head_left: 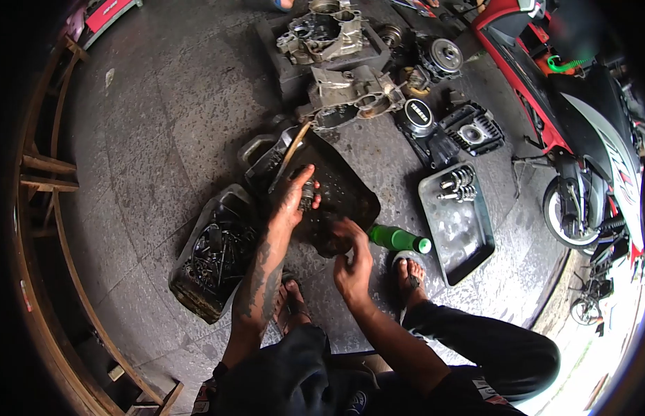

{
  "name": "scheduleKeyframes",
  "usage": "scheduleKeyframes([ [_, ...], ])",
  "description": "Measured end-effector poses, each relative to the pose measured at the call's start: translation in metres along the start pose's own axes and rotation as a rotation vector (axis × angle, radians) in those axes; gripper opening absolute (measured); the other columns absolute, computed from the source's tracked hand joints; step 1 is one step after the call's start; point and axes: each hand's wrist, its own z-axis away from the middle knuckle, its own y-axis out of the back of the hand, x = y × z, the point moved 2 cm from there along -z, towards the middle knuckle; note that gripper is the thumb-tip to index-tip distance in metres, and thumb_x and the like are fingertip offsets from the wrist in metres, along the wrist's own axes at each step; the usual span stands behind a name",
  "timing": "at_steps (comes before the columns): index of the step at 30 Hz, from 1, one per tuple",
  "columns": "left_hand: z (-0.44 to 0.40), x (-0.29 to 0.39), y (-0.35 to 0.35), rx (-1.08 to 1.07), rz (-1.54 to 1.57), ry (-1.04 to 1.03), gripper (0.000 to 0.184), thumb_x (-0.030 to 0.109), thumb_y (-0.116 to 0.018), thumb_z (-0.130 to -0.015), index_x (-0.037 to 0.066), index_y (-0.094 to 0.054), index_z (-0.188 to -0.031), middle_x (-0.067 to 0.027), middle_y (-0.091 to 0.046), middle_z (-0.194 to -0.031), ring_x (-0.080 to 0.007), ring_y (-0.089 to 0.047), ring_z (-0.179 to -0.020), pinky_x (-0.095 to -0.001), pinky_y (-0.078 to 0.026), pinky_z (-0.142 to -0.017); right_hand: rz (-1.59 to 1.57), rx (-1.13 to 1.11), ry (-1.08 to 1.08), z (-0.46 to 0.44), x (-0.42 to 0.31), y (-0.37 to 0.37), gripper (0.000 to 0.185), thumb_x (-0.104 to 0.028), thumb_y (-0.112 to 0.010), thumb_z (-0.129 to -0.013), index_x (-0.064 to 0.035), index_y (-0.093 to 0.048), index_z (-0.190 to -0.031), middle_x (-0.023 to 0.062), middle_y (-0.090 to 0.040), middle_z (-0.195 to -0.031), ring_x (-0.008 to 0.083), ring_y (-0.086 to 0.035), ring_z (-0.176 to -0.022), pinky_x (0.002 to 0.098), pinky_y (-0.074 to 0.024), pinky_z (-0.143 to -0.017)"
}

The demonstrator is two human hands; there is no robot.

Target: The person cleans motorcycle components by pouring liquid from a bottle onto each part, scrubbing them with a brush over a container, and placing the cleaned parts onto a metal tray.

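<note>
My left hand (292, 202) is closed round a small, ridged metal part (307, 195), which looks like a gear, above a dark metal pan (360, 191). Lower and to the right, my right hand (354, 267) has its fingers curled on a dark, rag-like bundle (331, 241) at the pan's near edge. Its exact kind is too dark to tell. A wooden-handled tool (295, 149) leans at the pan's left side. Close to my right hand, a green bottle (397, 238) lies on its side.
A bin of tools and small parts (215, 253) stands left. On the right, a tray (468, 243) carries gear shafts (458, 184). Engine casings (354, 90), a round cover (418, 116) and a cylinder head (473, 133) sit ahead. A motorcycle (579, 152) is parked far right; a wooden bench (48, 166) stands far left.
</note>
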Motion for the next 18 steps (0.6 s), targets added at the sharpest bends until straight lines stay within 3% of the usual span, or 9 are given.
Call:
scheduleKeyframes([
  [2,0.0,0.001,0.0,-0.033,0.043,-0.012,0.021,0.028,-0.066,-0.087,0.013,-0.057,-0.098,-0.0027,-0.057,-0.075,-0.0165,-0.055,-0.053,-0.0284,-0.043,-0.044,0.018,0.154,0.019,0.032,0.011,0.012,0.049,0.01,-0.04,-0.054,0.0014,-0.049,-0.102,0.0151,-0.049,-0.095,0.03,-0.052,-0.092,0.0352,-0.0404,-0.09],
  [5,-0.001,-0.003,-0.002,-0.135,0.115,-0.087,0.022,0.017,-0.066,-0.087,0.012,-0.056,-0.106,-0.0038,-0.058,-0.081,-0.0157,-0.055,-0.06,-0.0282,-0.043,-0.048,0.11,0.157,-0.04,0.082,0.053,0.023,0.045,0.009,-0.042,-0.059,0.0005,-0.046,-0.103,0.0133,-0.047,-0.093,0.0271,-0.05,-0.09,0.034,-0.0403,-0.087],
  [7,0.009,0.002,-0.01,-0.14,0.128,-0.146,0.024,0.011,-0.066,-0.084,0.009,-0.056,-0.106,-0.004,-0.056,-0.078,-0.0157,-0.056,-0.059,-0.0279,-0.044,-0.046,-0.081,0.276,-0.555,0.109,0.097,0.029,0.051,0.007,-0.048,-0.065,0.0014,-0.044,-0.115,0.0158,-0.048,-0.103,0.0312,-0.049,-0.098,0.038,-0.0385,-0.092],
  [12,0.016,0.003,-0.011,-0.166,0.166,-0.097,0.033,0.001,-0.066,-0.079,0.007,-0.055,-0.109,-0.0046,-0.055,-0.074,-0.0162,-0.054,-0.051,-0.028,-0.041,-0.04,0.167,0.303,-0.361,0.104,0.122,0.047,0.059,0.0,-0.059,-0.072,0.0002,-0.038,-0.127,0.0172,-0.045,-0.115,0.0303,-0.047,-0.11,0.0388,-0.0388,-0.095],
  [13,0.014,0.002,-0.009,-0.199,0.112,-0.085,0.027,0.021,-0.064,-0.088,0.007,-0.055,-0.109,-0.0047,-0.055,-0.074,-0.0157,-0.053,-0.047,-0.028,-0.04,-0.038,0.132,0.304,-0.369,0.097,0.122,0.047,0.065,-0.005,-0.065,-0.074,0.0002,-0.034,-0.131,0.0181,-0.043,-0.121,0.0305,-0.046,-0.114,0.039,-0.0385,-0.097],
  [14,0.016,0.002,-0.007,-0.193,0.109,-0.081,0.027,0.021,-0.064,-0.088,0.007,-0.055,-0.109,-0.0047,-0.055,-0.074,-0.0157,-0.053,-0.047,-0.028,-0.04,-0.038,0.096,0.308,-0.38,0.089,0.117,0.047,0.073,-0.01,-0.07,-0.075,0.0003,-0.03,-0.135,0.019,-0.041,-0.126,0.0307,-0.044,-0.119,0.0393,-0.0383,-0.098],
  [15,0.017,0.003,-0.007,-0.268,0.135,-0.069,0.036,0.036,-0.056,-0.09,0.008,-0.054,-0.111,-0.0038,-0.055,-0.075,-0.0141,-0.053,-0.05,-0.0271,-0.041,-0.04,0.065,0.277,-0.407,0.086,0.127,0.046,0.09,-0.021,-0.078,-0.074,0.0013,-0.022,-0.14,0.0204,-0.036,-0.134,0.0319,-0.04,-0.125,0.0395,-0.0364,-0.102],
  [17,0.015,0.002,-0.005,-0.384,0.193,-0.057,0.066,0.063,-0.033,-0.092,0.006,-0.052,-0.118,-0.0052,-0.056,-0.079,-0.0155,-0.055,-0.053,-0.0278,-0.044,-0.044,0.055,0.287,-0.406,0.077,0.146,0.043,0.09,-0.022,-0.078,-0.074,-0.0012,-0.022,-0.141,0.0187,-0.038,-0.134,0.0302,-0.042,-0.123,0.0388,-0.0376,-0.1],
  [18,0.016,0.003,-0.007,-0.38,0.192,-0.06,0.066,0.063,-0.033,-0.092,0.006,-0.052,-0.118,-0.0052,-0.056,-0.079,-0.0155,-0.055,-0.053,-0.0278,-0.044,-0.044,0.046,0.299,-0.396,0.073,0.158,0.042,0.09,-0.023,-0.079,-0.074,-0.0036,-0.023,-0.142,0.017,-0.04,-0.133,0.0284,-0.043,-0.121,0.038,-0.0389,-0.098],
])
